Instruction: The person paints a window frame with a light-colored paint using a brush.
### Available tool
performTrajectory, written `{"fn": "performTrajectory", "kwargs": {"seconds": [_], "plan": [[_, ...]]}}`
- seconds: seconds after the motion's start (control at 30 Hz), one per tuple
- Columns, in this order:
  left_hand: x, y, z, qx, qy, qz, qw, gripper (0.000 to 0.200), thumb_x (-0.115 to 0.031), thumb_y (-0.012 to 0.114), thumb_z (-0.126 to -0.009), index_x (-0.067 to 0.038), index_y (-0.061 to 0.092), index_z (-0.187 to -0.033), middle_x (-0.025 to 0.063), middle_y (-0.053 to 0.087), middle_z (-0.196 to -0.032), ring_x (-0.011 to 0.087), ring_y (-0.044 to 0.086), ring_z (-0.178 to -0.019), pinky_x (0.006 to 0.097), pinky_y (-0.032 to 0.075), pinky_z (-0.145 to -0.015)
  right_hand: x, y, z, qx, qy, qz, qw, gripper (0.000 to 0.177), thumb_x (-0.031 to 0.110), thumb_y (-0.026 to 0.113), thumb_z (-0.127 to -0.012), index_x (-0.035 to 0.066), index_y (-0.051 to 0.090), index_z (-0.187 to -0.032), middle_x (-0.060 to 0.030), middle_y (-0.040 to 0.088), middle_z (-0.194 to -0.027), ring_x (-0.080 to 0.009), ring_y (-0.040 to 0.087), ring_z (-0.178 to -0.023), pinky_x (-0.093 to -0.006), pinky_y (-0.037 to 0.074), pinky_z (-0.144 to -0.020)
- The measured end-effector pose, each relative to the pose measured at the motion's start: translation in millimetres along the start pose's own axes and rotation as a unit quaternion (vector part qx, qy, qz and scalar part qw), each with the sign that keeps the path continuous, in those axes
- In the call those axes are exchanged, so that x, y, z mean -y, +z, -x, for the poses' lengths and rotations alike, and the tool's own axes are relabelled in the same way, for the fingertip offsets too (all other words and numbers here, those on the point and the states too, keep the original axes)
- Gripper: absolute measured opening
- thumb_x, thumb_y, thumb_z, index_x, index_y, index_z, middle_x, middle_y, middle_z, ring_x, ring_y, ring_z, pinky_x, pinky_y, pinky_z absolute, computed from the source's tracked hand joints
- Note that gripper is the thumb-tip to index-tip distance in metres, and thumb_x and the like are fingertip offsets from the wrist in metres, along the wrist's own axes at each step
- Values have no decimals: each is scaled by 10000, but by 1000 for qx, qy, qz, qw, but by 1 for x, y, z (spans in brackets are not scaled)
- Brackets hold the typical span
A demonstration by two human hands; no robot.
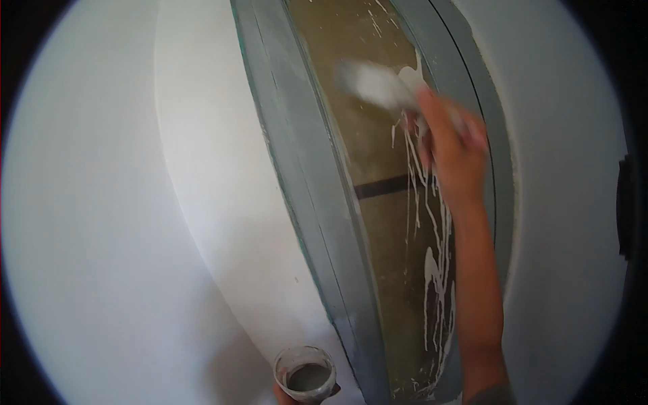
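Observation:
My right hand (445, 135) is closed around a paintbrush (381, 86), which is smeared by motion. Its pale head points left across the upper part of a brownish glass pane (344, 40). White paint drips (432, 263) run down the pane below and beside that hand. Low in the view, my left hand (283, 397) wraps round a clear cup (304, 354) from beneath. Grey paint (309, 378) lies in the cup, and its inner wall is smeared. Most of the left hand is hidden behind the cup.
A grey frame (297, 148) borders the pane on its left, and more grey frame (472, 74) stands on the right. White wall (209, 135) lies further left. A dark object (625, 209) shows at the far right edge.

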State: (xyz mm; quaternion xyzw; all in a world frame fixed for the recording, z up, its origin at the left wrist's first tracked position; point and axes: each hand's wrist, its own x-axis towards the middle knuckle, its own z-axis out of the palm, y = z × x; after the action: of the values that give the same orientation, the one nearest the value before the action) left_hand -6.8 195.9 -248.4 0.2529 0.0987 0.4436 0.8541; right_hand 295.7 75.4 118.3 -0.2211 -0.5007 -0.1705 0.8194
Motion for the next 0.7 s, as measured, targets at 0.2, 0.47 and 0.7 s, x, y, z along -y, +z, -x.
{"fn": "performTrajectory", "kwargs": {"seconds": [0.2,0.47,0.7], "plan": [[1,14,9,-22,1,11,1000,725,-643,546,-910,-77,534,-1362,190,640,-1242,405,637,-1057,583,531,-781,-18,65,-122,17,-106,92,990,494,456,717,-888,23,676,-655,-7,619,-579,-111,544,-510,-297,448,-544],[4,5,14,0,20,57,998,712,-657,564,-860,-126,559,-1335,146,630,-1237,402,600,-1106,575,466,-777,-29,85,-124,39,-91,141,985,510,445,682,-899,19,639,-621,-25,608,-554,-163,571,-539,-332,460,-592],[4,4,23,24,24,47,998,757,-678,545,-887,-87,542,-1360,183,643,-1244,401,634,-1075,564,512,-760,-32,83,-110,57,-107,166,979,457,404,678,-903,12,672,-667,-34,615,-562,-163,577,-546,-328,474,-606]]}}
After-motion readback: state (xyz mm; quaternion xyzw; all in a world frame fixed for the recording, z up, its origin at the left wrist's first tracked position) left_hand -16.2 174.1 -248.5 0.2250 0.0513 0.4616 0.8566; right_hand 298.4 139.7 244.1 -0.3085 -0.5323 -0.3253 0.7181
